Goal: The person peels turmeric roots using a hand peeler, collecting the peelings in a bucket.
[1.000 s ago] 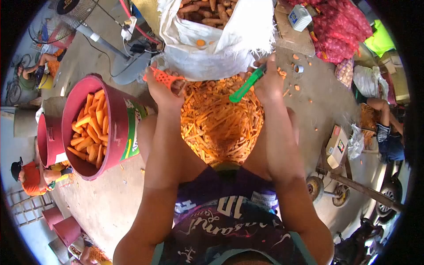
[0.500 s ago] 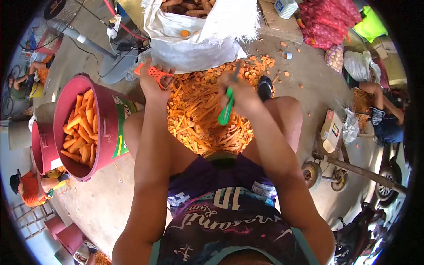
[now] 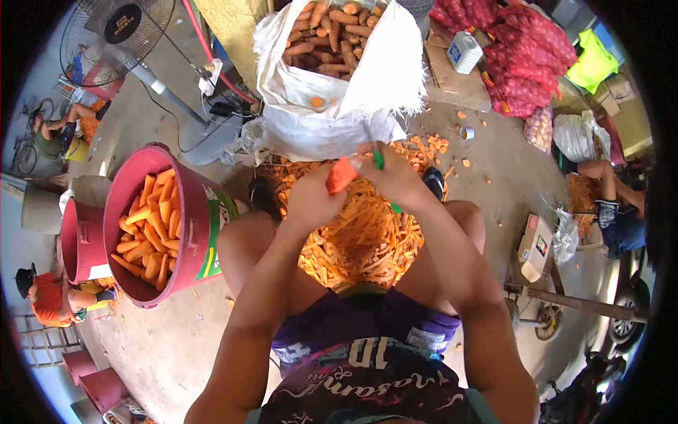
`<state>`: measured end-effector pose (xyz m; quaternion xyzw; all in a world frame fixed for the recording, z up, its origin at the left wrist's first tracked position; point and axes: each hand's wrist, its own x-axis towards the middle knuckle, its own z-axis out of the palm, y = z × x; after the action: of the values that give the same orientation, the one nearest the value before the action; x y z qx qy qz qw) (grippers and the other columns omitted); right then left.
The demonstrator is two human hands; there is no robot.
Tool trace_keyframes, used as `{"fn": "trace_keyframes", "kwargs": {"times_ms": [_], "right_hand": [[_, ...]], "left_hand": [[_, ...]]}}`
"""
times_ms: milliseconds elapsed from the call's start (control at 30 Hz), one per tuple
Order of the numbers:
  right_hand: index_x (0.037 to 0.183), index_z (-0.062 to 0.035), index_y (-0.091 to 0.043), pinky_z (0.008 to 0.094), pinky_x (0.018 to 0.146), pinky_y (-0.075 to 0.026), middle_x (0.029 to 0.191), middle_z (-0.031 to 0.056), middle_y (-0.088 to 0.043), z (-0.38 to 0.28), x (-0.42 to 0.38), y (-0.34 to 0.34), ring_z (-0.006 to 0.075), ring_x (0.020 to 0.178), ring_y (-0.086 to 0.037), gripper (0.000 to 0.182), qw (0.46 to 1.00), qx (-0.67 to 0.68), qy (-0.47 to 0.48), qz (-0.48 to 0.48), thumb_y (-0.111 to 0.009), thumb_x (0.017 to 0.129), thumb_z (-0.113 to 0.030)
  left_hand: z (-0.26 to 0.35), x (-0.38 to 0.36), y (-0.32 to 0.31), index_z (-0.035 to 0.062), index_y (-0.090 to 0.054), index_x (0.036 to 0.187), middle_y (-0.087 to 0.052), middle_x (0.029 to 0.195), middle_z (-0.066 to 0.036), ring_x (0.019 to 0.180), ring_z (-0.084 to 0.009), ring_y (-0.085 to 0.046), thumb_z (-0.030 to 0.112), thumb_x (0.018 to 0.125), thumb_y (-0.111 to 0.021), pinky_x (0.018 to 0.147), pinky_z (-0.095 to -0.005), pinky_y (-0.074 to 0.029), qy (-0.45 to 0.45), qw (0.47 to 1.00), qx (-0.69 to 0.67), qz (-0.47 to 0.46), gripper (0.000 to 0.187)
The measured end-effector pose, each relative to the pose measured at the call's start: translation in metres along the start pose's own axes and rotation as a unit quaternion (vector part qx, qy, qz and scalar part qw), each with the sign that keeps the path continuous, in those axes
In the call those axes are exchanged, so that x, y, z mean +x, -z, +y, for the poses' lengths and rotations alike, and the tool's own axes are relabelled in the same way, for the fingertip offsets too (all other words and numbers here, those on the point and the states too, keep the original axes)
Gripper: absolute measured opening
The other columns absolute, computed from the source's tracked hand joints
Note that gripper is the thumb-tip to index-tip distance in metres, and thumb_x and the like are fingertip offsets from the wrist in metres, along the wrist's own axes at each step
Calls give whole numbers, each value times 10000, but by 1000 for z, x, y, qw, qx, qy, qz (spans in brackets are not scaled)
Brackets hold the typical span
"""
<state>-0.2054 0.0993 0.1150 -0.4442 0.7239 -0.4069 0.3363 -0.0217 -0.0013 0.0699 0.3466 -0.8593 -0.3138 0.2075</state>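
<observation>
My left hand (image 3: 316, 198) is wrapped round an orange peeler (image 3: 341, 175), its shape smeared by motion. Close beside it, my right hand (image 3: 395, 182) grips a knife by its green handle (image 3: 379, 161), with the thin blade pointing away from me. The hands almost meet above a heap of carrot peelings and strips (image 3: 360, 244) between my knees. Beyond them stands a white woven sack (image 3: 321, 134), opened at the top and filled with unpeeled carrots (image 3: 332, 39).
At my left is a red tub (image 3: 185, 233) of peeled carrots (image 3: 152, 226), a smaller red tub (image 3: 88, 237) behind it. A pedestal fan (image 3: 169, 99) and cable stand beyond. Red mesh sacks (image 3: 526, 60) lie far right, a wheeled cart (image 3: 565, 297) nearer. Other people sit on both sides.
My left hand has come inward with the peeler to meet my right hand, which still holds the knife. The view has tilted up, showing more of the sack's carrots.
</observation>
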Motion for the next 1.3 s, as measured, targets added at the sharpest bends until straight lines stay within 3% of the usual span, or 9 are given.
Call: {"fn": "trace_keyframes", "kwargs": {"times_ms": [133,267,333,700,800,900,1033,1100,1300], "right_hand": [[1269,-77,-659,440,923,-549,1050,224,-739,-8,18,14,374,984,-716,347,995,-76,31,-51,-689,954,-218],[1260,-74,-662,460,901,-550,1036,215,-743,20,48,66,369,998,-724,316,996,-61,-68,-4,-673,966,-190],[1244,-62,-655,463,882,-551,1006,210,-736,74,66,74,363,982,-725,290,988,-53,-54,135,-663,973,-165],[1197,-58,-614,518,834,-531,1023,234,-715,57,118,85,456,968,-690,236,987,-154,7,34,-647,964,-75],[1184,-57,-609,517,824,-535,1010,232,-714,66,130,83,456,947,-693,237,988,-142,47,39,-654,952,-70],[1192,-62,-608,508,821,-539,1001,226,-713,79,139,83,451,943,-694,256,988,-138,53,39,-656,940,-64],[1202,-57,-613,501,824,-542,1000,228,-712,70,135,89,442,952,-696,258,988,-146,30,40,-652,947,-73],[1201,-55,-613,501,826,-542,996,229,-711,65,128,87,441,955,-695,254,989,-138,33,46,-649,950,-75],[1246,-53,-619,488,846,-545,1029,209,-729,54,95,71,424,977,-702,285,988,-139,43,45,-653,966,-95]], "left_hand": [[38,23,0,69,-651,1302,-734,1030,-181,955,-352,-729,343,860,-796,868,-472,-582,-3,992,111,-54,539],[25,87,17,77,-618,1403,-696,1199,-173,1138,-333,-671,364,828,-861,983,-421,-541,-83,996,-3,-33,687],[2,139,24,68,-664,1345,-715,1145,-141,1081,-280,-694,286,896,-811,966,-382,-545,-84,996,-24,21,520],[-73,393,-43,68,-760,1137,-724,1217,-198,1155,-346,-687,329,948,-667,1028,-471,-536,-80,985,151,3,336],[-83,415,-79,205,-631,1441,-512,1580,-158,1534,-432,-324,450,961,-643,1220,-599,-341,44,951,277,-131,539],[-76,411,-88,298,-591,1488,-504,1601,-73,1562,-423,-269,460,976,-612,1244,-665,-253,94,940,290,-154,537],[-114,412,-72,253,-644,1403,-609,1494,-92,1456,-385,-457,312,1009,-607,1143,-609,-416,47,974,216,-45,400],[-99,397,-41,150,-658,1362,-730,1238,-159,1075,-368,-703,367,1014,-667,973,-476,-539,-5,994,71,80,411],[-20,296,57,3,-624,1264,-667,869,-49,730,-140,-657,482,1024,-675,646,-323,-539,36,875,-466,126,539]]}}
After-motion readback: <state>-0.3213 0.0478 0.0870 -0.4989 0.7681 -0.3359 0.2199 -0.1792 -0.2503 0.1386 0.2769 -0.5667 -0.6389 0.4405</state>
